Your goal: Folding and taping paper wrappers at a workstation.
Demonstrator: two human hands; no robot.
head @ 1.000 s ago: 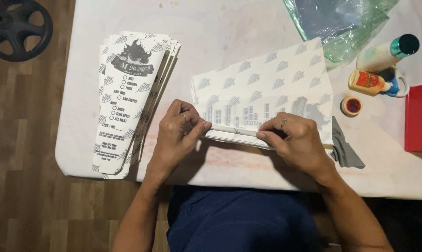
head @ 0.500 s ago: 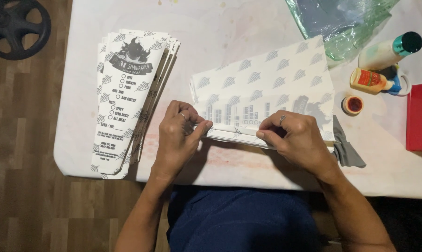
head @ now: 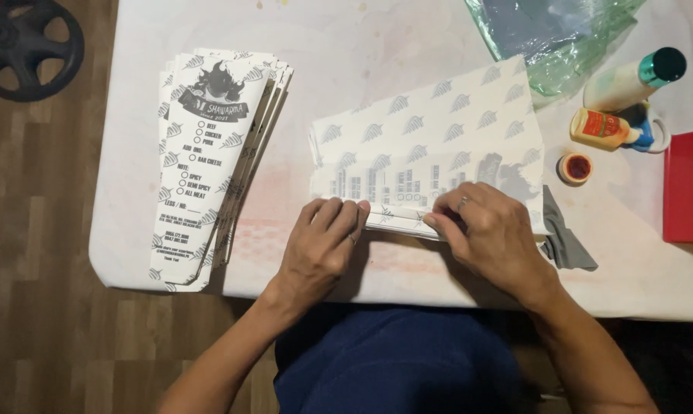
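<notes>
A white printed paper sheet (head: pixel 438 130) with grey leaf marks lies flat on the white table (head: pixel 346 61), on top of a thin pile of like sheets. My left hand (head: pixel 323 245) and my right hand (head: pixel 488 234) press on its near edge, where a narrow strip is folded over. The fingertips of both hands pinch that fold, about a hand's width apart. A ring shows on each hand.
A stack of finished long tapered paper sleeves (head: pixel 208 161) lies at the left. At the right stand a glue bottle (head: pixel 603 126), a white bottle with a teal cap (head: pixel 634 77), a small red lid (head: pixel 576 167), a red box (head: pixel 688 184) and a grey cloth (head: pixel 565 241). A crumpled plastic bag (head: pixel 553 34) lies at the back. A black wheel (head: pixel 24 46) is on the wooden floor.
My hands have shifted slightly along the folded near edge of the sheet, the left one closing its fingers over the fold. The sheet stays in place.
</notes>
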